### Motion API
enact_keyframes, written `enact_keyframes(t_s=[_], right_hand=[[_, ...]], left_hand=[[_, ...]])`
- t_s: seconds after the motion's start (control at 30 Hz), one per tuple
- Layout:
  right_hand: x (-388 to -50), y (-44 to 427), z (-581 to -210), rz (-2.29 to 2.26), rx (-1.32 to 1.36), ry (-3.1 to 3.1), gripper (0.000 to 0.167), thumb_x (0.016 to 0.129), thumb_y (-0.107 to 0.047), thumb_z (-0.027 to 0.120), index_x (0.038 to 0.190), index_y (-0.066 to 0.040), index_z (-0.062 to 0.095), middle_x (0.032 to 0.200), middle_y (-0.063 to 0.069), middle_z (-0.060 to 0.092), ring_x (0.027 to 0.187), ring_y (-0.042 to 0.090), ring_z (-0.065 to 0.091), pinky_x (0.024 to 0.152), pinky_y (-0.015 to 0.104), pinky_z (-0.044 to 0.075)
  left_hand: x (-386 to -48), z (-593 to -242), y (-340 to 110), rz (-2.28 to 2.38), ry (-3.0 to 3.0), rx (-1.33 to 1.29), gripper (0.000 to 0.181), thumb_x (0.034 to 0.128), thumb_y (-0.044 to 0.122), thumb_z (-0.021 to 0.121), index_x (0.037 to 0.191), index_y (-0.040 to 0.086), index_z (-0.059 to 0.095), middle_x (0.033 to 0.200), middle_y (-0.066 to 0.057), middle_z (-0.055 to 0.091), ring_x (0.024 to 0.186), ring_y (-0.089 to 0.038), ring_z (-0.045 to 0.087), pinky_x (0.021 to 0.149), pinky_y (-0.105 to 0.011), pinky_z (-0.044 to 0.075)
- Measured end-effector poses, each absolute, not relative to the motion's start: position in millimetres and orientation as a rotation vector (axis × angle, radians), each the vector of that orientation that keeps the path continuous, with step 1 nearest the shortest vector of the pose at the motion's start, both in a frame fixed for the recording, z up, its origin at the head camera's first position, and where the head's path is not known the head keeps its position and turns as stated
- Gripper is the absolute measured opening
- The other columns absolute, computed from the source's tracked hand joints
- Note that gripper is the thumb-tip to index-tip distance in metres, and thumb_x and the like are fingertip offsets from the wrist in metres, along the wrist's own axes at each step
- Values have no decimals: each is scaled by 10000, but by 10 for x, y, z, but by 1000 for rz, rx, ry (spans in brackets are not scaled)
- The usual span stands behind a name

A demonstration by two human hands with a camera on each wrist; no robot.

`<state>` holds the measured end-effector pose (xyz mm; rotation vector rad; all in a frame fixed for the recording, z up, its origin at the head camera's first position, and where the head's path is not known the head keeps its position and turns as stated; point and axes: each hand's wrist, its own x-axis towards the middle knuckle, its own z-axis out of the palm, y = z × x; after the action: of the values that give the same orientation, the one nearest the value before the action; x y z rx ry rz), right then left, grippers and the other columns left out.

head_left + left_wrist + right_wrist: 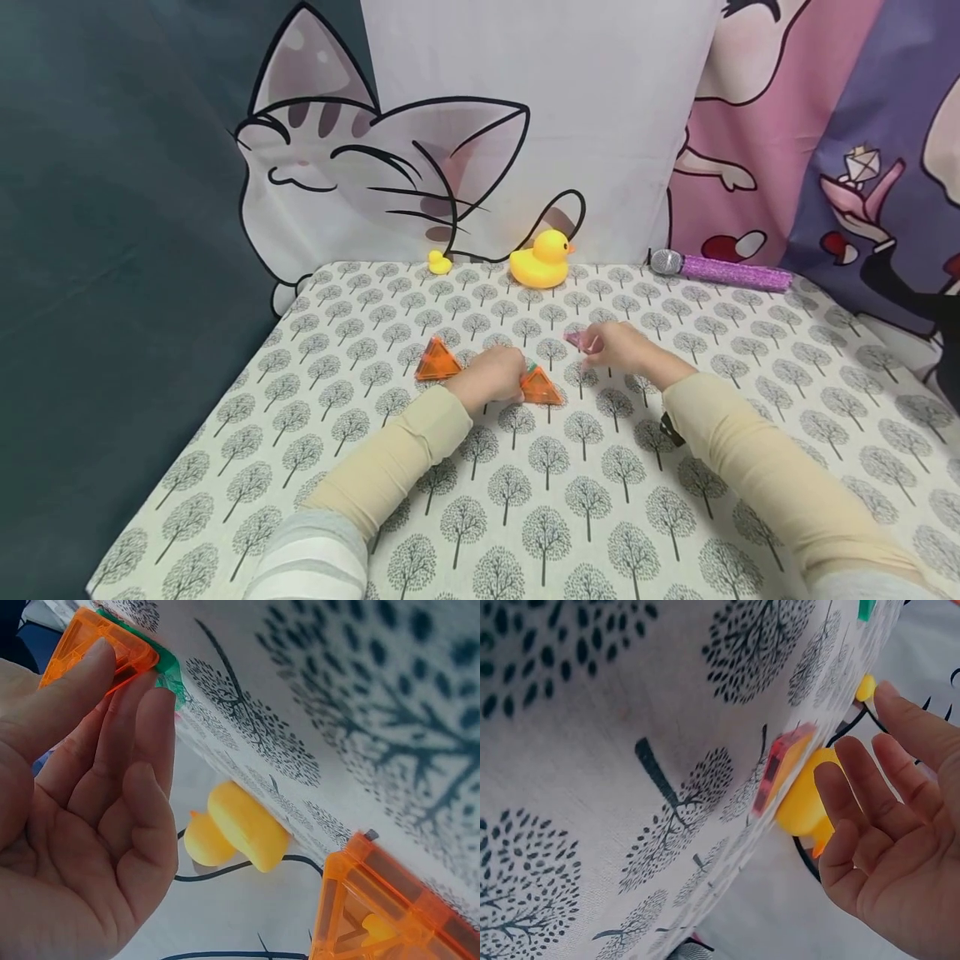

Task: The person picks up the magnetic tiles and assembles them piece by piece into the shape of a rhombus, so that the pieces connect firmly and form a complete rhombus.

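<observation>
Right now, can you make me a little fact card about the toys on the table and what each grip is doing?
Left grip: pinches an orange triangular tile
Right grip: near a pink tile, not holding it
Green piece: next to the held tile, partly hidden
Other orange triangular tile: on the tree-print tablecloth, left of the held one
Ducks: large yellow rubber duck and small yellow rubber duck, far edge, small one leftmost
Purple glittery microphone: lying far right

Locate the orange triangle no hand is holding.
In the head view, that orange triangle is on the cloth left of the left hand, with the small yellow duck beyond it.
</observation>
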<state>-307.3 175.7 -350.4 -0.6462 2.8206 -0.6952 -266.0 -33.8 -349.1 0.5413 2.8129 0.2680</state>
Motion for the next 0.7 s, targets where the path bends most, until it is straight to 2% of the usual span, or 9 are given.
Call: enact_keyframes(t_s=[0.13, 0.33, 0.5, 0.7], right_hand=[[-3130, 1765, -3521, -679, -640, 2842, 289, 721, -114, 689, 957, 5, 573, 877, 120, 599, 787, 246, 560, 706, 374, 466], [-3230, 1782, -3561, -619, -614, 2872, 315, 747, -118, 668, 1016, 17, 575, 952, 148, 600, 884, 289, 546, 803, 436, 414], [-3289, 1795, -3593, -635, -551, 2862, 309, 737, -128, 676, 1007, -7, 585, 979, 152, 590, 915, 310, 530, 818, 456, 400], [-3353, 1772, -3600, -518, -566, 2898, 400, 724, -137, 692, 1055, 39, 552, 981, 169, 580, 928, 322, 518, 844, 451, 382]], left_hand=[[-2660, -3486, -338, 280, 2810, 531, 364, 706, 162, 722, 514, 134, 414, 476, 33, 309, 471, -114, 316, 417, -219, 285], [-2649, -3487, -332, 309, 2806, 522, 429, 716, 148, 712, 500, 141, 342, 470, 37, 205, 434, -104, 238, 402, -207, 221], [-2635, -3500, -324, 334, 2801, 516, 442, 710, 138, 714, 495, 141, 328, 464, 42, 193, 420, -98, 223, 395, -204, 212], [-2635, -3495, -322, 311, 2819, 504, 427, 700, 135, 720, 495, 141, 345, 465, 37, 224, 438, -107, 252, 405, -212, 231]])
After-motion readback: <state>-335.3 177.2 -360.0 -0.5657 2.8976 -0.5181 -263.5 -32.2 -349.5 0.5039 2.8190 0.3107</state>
